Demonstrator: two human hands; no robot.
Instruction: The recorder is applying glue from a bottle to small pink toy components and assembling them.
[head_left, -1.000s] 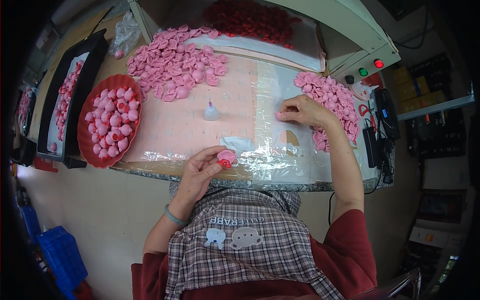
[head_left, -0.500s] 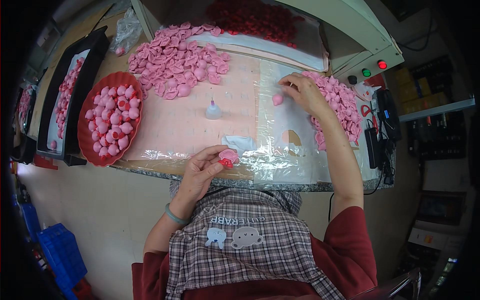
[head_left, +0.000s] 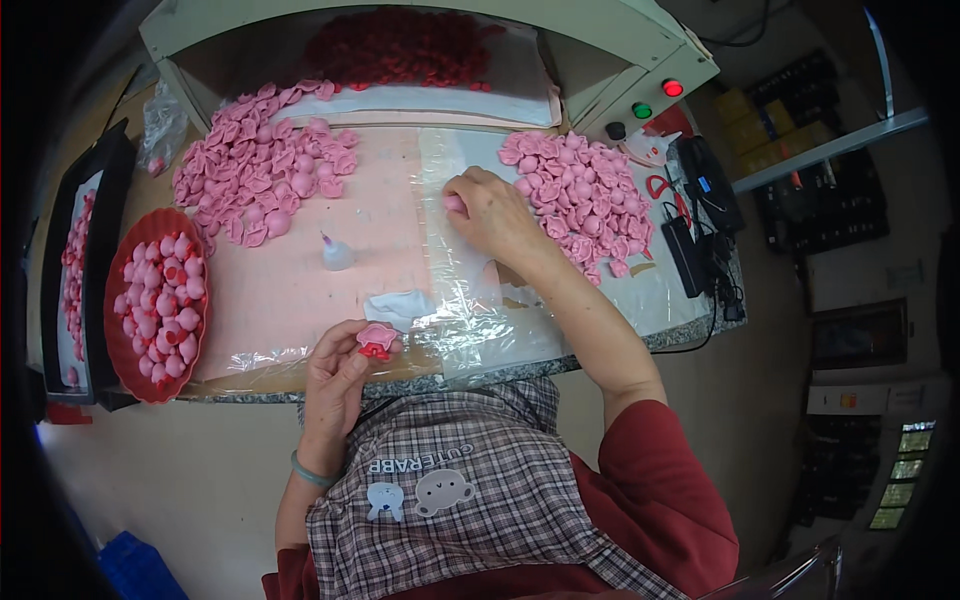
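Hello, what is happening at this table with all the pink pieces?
A person sits at a worktable covered with pink sheet and clear film. The left hand holds a small pink and red piece near the table's front edge. The right hand pinches one pink piece beside the pile on the right. Another pink pile lies at the back left, a red tray of pieces at the left, and a small glue bottle stands mid-table.

A round red tray [head_left: 120,330] of pink pieces sat at the left edge — a small glue bottle [head_left: 335,252] stood mid-table, and green [head_left: 641,110] and red [head_left: 672,88] buttons far right.
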